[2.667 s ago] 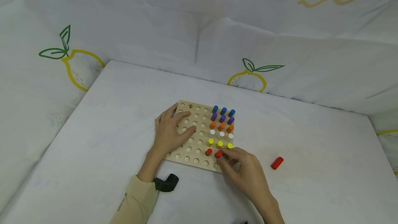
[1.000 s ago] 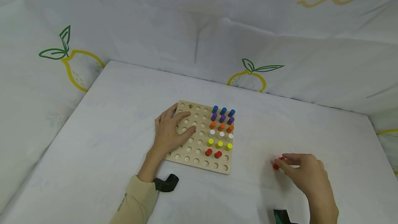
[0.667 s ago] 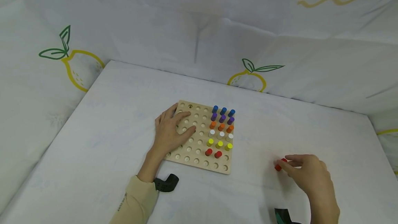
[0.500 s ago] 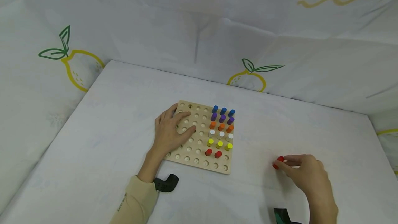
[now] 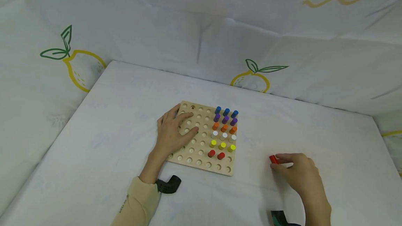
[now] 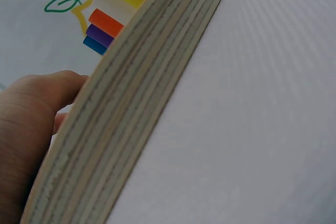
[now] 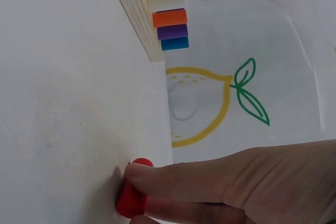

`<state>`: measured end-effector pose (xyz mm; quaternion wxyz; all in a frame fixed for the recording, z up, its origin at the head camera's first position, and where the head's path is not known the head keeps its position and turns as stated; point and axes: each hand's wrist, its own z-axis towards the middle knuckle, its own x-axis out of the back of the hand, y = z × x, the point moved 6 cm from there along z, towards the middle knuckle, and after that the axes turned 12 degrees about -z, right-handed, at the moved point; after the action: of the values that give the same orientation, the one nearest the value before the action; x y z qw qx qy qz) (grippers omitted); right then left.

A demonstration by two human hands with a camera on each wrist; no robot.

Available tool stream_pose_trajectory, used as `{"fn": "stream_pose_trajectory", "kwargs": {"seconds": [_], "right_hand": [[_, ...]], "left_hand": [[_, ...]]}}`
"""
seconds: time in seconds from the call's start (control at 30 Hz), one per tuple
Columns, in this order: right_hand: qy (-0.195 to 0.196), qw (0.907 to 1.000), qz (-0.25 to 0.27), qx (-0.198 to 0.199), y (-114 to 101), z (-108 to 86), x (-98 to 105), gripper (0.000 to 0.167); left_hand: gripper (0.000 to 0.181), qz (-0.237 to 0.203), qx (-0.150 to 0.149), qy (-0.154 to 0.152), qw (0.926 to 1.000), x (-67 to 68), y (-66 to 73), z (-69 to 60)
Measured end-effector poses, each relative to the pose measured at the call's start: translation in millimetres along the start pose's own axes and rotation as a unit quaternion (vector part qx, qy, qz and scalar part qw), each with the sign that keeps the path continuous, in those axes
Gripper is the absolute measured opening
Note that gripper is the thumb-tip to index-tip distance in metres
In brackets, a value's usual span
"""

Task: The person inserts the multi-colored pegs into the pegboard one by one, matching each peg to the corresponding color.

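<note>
My right hand (image 5: 299, 172) pinches a red peg (image 5: 274, 159) between thumb and fingers, right of the board. In the right wrist view the red peg (image 7: 132, 198) shows under the thumb, close to the tabletop. My left hand (image 5: 171, 132) rests on the left side of a wooden pegboard (image 5: 199, 162), its fingers spread. The board's right side carries rows of upright pegs: blue, purple, orange, white and yellow (image 5: 222, 145), three of each. Below these stand two red pegs (image 5: 211, 153). At the end of that row a hole (image 5: 229, 159) is bare. The left wrist view shows the board's layered edge (image 6: 121, 93).
A white cloth covers the table (image 5: 125, 97), and a white curtain with lemon drawings hangs behind it. Dark wrist devices sit at the left wrist (image 5: 169, 185) and below the right hand (image 5: 279, 218).
My right hand let go of the second red peg in the board and moved right to the loose red peg. Now it pinches that peg and has shifted slightly left with it. The left hand stayed put.
</note>
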<state>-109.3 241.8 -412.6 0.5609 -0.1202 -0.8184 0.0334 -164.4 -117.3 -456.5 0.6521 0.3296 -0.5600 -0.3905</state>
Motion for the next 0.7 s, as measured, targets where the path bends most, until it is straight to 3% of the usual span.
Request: {"fn": "stream_pose_trajectory", "kwargs": {"seconds": [0.3, 0.7], "right_hand": [[-0.004, 1.0000, 0.002, -0.005, -5, 2.0, -3, 0.042], [0.044, 0.9988, 0.006, 0.020, -18, -0.1, -3, 0.033]], "left_hand": [[0.049, 0.000, -0.001, 0.001, 1.0000, -0.1, 0.5, 0.3], [0.048, -0.001, 0.000, 0.000, 1.0000, -0.4, -0.6, 0.3]]}}
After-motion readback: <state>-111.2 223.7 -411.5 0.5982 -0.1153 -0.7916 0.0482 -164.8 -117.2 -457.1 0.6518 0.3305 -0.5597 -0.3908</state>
